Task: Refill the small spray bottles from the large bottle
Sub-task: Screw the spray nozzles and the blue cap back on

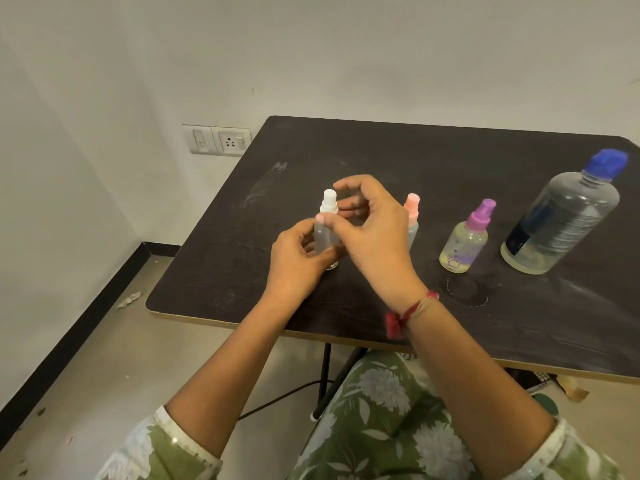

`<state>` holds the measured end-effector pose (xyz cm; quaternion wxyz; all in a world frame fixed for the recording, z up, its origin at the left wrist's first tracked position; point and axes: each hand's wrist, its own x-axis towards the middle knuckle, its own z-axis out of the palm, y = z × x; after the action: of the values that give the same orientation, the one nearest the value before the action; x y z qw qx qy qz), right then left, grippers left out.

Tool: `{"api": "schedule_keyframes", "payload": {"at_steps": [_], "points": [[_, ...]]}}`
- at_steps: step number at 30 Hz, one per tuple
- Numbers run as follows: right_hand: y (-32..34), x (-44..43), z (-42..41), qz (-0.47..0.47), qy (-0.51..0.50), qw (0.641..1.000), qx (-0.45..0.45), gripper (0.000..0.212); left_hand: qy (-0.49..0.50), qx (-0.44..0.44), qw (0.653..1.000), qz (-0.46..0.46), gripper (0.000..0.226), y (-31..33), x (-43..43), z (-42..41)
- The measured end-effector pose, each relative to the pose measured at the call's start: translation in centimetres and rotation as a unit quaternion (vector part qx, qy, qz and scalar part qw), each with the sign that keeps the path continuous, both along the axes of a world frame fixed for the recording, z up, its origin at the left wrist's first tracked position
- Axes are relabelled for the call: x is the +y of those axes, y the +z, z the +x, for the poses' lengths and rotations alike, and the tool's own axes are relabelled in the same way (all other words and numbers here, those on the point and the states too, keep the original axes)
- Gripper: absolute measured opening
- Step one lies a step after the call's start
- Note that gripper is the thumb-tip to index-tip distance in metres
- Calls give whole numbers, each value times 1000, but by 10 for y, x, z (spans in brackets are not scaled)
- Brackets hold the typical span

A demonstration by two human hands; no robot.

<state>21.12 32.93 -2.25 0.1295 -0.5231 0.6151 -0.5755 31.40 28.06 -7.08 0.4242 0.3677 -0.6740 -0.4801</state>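
my left hand (298, 258) wrapped round the white-capped spray bottle (327, 239) standing on the bench (242, 271), my right hand (374, 230) pinching its neck, pink-capped bottle (412, 209), purple-capped bottle (464, 240) and large bottle (561, 216) off to my right

Head view, looking down, near table (242, 278).

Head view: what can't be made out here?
In the head view:
Pink bottle: body and fill level hidden behind the right hand.
White bottle: body partly covered by the left hand; fill level unclear.
Large bottle: label text too small and blurred.
Table: right side cut off by the frame edge.
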Motion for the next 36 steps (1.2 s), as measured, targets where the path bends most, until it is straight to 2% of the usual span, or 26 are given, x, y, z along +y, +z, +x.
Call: {"api": "schedule_keyframes", "payload": {"at_steps": [4,6,9,14,17,24,26,30,36], "points": [[-3,-1,6,7,-28,999,32,67,15,-21,1000,-15,28,-2,-1,0],[-7,3,7,-7,5,1000,16,79,16,-23,999,-19,24,-1,-1,0],[-16,9,8,4,84,996,-4,71,9,-21,999,-28,20,-2,-3,0],[-14,5,-4,-15,24,999,-27,45,10,-14,1000,-19,40,-2,-3,-1],[-10,3,-7,-16,15,1000,-16,37,10,-7,1000,-14,39,-3,-2,-1],[-17,22,5,-47,-3,998,-38,35,8,-15,1000,-22,36,-3,-3,-1],[-16,18,4,-45,-8,998,-38,40,11,-18,999,-24,38,-4,-3,-1],[-14,6,0,45,90,993,-65,58,17,-30,999,-35,32,-5,-4,-1],[-24,25,5,1,127,984,-127,52,25,-29,999,-26,30,-6,-6,-2]]}}
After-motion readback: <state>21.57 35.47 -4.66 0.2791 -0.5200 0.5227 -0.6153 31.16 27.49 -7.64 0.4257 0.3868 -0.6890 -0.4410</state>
